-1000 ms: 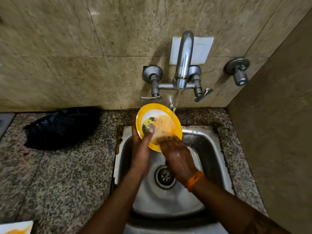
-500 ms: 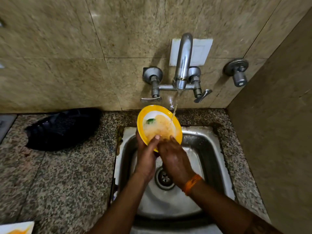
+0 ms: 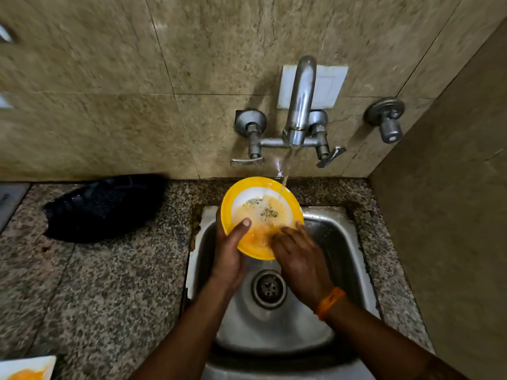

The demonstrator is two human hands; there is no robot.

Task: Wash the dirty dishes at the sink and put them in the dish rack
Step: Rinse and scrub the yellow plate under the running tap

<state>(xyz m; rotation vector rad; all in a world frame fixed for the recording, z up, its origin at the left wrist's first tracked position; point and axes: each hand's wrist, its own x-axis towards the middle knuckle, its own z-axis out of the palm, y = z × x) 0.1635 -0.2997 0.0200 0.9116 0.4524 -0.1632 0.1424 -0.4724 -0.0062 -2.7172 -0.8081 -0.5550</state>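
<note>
A yellow-rimmed plate [image 3: 256, 193] with a white middle, smeared with orange sauce and green bits, is tilted over the steel sink [image 3: 343, 242] under the running tap [image 3: 300, 105]. My left hand [image 3: 229, 253] grips its left edge, thumb on the face. The straight fingers of my right hand [image 3: 299, 256] rub the plate's lower right face. Water from the spout strikes the plate's upper right.
A dark blue dish rack [image 3: 104, 207] lies on the speckled granite counter [image 3: 96, 297] to the left. Another dirty white plate [image 3: 24, 368] shows at the bottom left corner. A wall valve [image 3: 386, 119] sits right of the tap. A side wall rises close on the right.
The right hand has slid rightward across the plate's face while rubbing. The green bits and sauce have shifted on the plate. The left hand's grip holds.
</note>
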